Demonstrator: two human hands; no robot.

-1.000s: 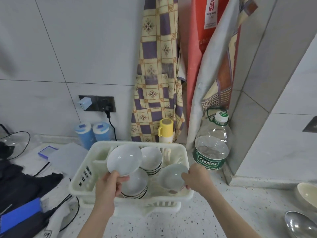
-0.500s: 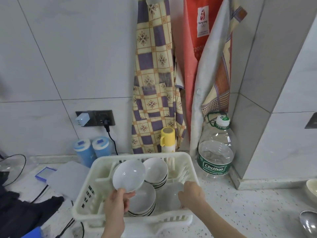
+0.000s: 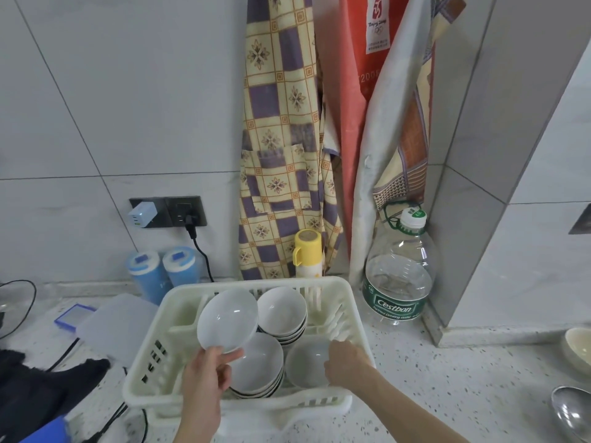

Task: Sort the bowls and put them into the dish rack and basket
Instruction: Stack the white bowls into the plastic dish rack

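Rack (image 3: 166, 318) holds two bowl stacks. My left hand (image 3: 204, 372) pinches tilted bowl (image 3: 227, 319); right hand (image 3: 347, 362) lowers bowl (image 3: 305, 362) inside, grip unclear. Cream bowl (image 3: 580, 350) awaits on counter.

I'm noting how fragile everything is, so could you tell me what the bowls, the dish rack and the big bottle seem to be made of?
The bowl in the left hand looks like glazed white ceramic, though melamine is possible: smooth, with bright highlights. The dish rack looks like cream moulded plastic, matte, with slotted walls. The water bottle looks like clear thin plastic, see-through with a printed green label.
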